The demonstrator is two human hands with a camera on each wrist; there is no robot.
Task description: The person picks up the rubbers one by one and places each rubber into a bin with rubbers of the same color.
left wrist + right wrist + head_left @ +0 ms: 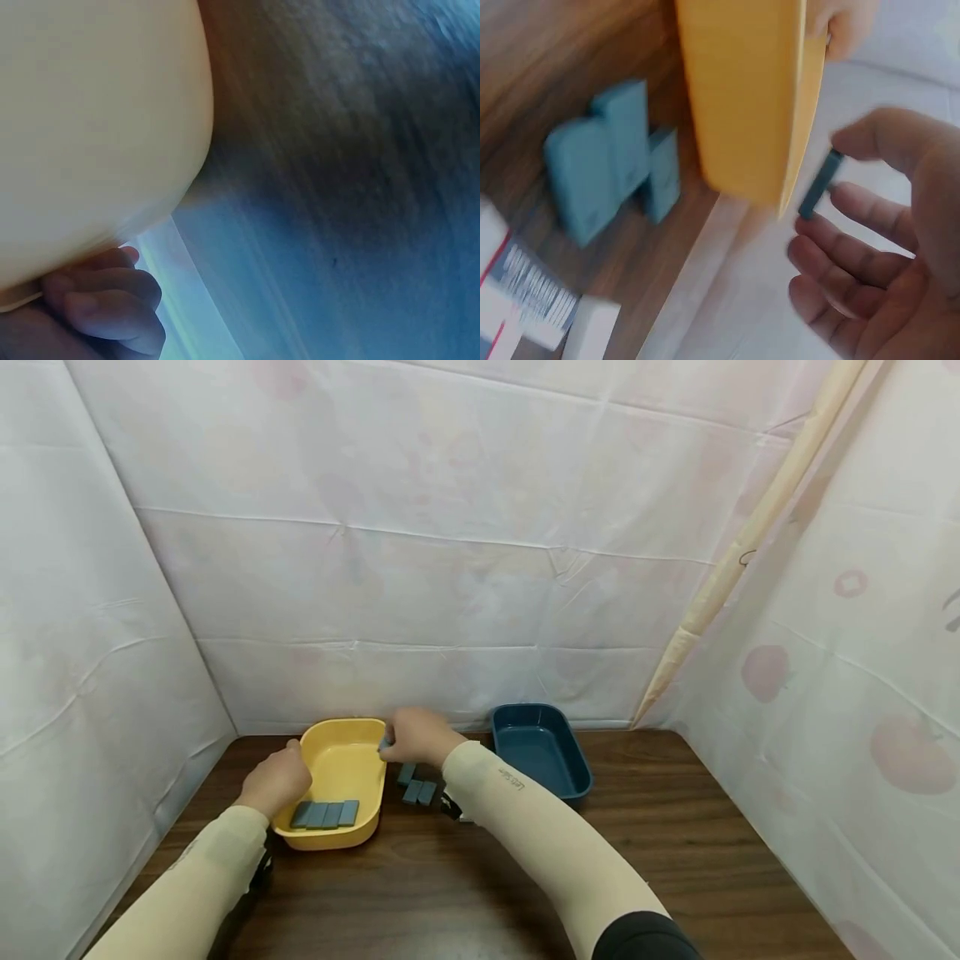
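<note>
Four blocks (326, 814) (yellow tray (341, 757)), three blocks outside (415, 785).

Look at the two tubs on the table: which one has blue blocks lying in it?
The yellow tub, on the left. Four blue blocks lie in a row along its near side; the dark blue tub to the right holds none.

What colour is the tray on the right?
Dark blue tray, clearest in the head view.
</note>
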